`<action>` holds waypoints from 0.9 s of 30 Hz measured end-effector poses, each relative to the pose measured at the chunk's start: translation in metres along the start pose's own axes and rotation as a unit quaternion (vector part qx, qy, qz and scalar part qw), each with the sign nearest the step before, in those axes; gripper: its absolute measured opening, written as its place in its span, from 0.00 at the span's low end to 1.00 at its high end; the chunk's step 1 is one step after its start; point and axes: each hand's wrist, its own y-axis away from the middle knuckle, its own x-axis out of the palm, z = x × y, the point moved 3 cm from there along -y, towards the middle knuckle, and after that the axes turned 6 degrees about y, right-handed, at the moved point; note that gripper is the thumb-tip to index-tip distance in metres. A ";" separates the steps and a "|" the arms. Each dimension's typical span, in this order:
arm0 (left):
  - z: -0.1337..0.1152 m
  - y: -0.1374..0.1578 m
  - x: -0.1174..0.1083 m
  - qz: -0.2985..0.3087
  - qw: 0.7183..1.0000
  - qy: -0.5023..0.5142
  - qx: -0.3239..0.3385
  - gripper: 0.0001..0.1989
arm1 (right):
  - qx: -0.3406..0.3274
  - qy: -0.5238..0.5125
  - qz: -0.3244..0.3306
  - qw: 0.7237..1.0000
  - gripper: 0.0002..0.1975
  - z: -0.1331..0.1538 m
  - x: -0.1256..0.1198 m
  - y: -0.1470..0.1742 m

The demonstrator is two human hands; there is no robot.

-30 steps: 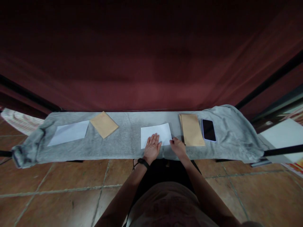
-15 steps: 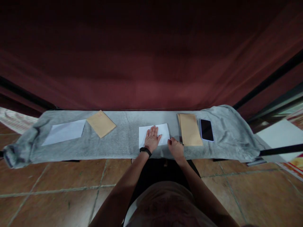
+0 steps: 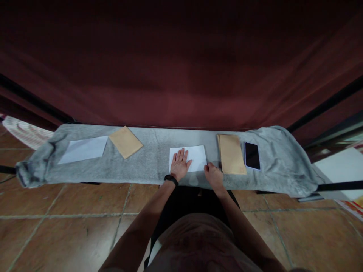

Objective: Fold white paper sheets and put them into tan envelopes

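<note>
A folded-looking white sheet of paper (image 3: 195,153) lies on the grey cloth in front of me. My left hand (image 3: 179,164) rests flat on the paper's left part, fingers extended and slightly spread, with a dark band on the wrist. At the lower right edge of the same paper, my right hand (image 3: 213,175) is closed, its curled fingertips meeting the edge; the exact grip is partly hidden. Just right of that hand lies a small stack of brown envelopes (image 3: 233,155).
A phone (image 3: 252,156) lies beyond the envelopes. To the left are another brown envelope (image 3: 126,142) and a white sheet (image 3: 84,149). Grey cloth (image 3: 153,166) covers the narrow table, a dark red curtain (image 3: 181,83) hangs behind it, and black poles (image 3: 329,104) stand at both sides.
My left hand has slid leftward across the white paper. My right hand stays at the paper's right edge. The whole view has shifted slightly.
</note>
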 end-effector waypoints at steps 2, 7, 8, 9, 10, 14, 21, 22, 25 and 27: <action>0.001 0.003 -0.001 0.000 1.000 0.004 0.002 0.32 | -0.003 -0.002 0.000 1.000 0.15 -0.002 0.000 0.001; 0.001 0.004 -0.001 0.000 1.000 0.017 0.001 0.31 | -0.063 -0.059 -0.074 0.994 0.17 0.003 -0.007 0.000; 0.001 0.004 0.000 0.001 1.000 0.018 -0.001 0.31 | -0.090 -0.077 -0.086 0.989 0.17 0.009 -0.007 -0.002; 0.001 0.004 0.000 0.002 1.000 0.019 -0.001 0.31 | -0.120 -0.096 -0.092 0.984 0.18 0.015 -0.008 -0.004; 0.001 0.004 0.001 0.003 1.000 0.018 -0.001 0.31 | -0.150 -0.115 -0.094 0.977 0.19 0.023 -0.007 -0.006; 0.001 0.004 0.001 0.015 1.000 0.013 0.005 0.31 | -0.237 -0.155 -0.088 0.955 0.23 0.055 0.005 -0.014; 0.001 0.005 0.001 0.021 1.000 0.004 0.010 0.29 | -0.259 -0.089 -0.049 0.960 0.26 0.076 0.025 -0.028; 0.001 0.005 0.002 0.020 1.000 0.004 0.009 0.29 | -0.258 -0.082 -0.048 0.961 0.26 0.076 0.025 -0.031; 0.001 0.004 0.002 0.019 1.000 0.006 0.008 0.29 | -0.248 -0.069 -0.048 0.965 0.26 0.076 0.024 -0.039; 0.001 0.004 0.002 0.022 1.000 0.009 0.007 0.30 | -0.241 -0.065 -0.051 0.967 0.26 0.076 0.023 -0.043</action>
